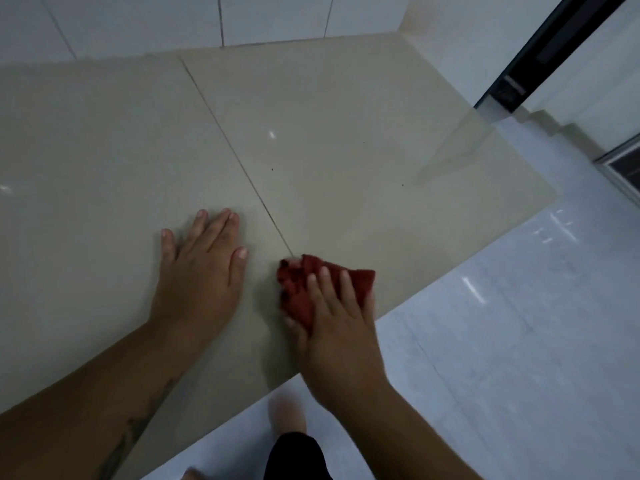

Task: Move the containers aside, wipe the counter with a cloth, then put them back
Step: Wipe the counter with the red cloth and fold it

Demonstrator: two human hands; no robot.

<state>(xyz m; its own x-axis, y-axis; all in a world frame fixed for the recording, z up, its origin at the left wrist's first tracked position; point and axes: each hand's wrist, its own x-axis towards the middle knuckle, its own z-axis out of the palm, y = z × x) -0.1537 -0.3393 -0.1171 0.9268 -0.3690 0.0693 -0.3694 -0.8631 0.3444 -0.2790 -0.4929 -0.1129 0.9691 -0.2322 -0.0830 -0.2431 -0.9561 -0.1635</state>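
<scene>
A dark red cloth (298,285) lies crumpled on the beige tiled counter (311,150), near its front edge. My right hand (337,327) presses down on the cloth with straight fingers spread over it. My left hand (201,268) lies flat on the counter just left of the cloth, fingers extended, palm down. A grout seam (235,154) runs diagonally across the counter between the two hands. No containers are in view.
White tiled wall (277,19) backs the counter. The counter's front edge runs diagonally from lower left to right; white floor (502,341) lies below it. A dark door frame (540,53) stands at upper right. My feet show at the bottom.
</scene>
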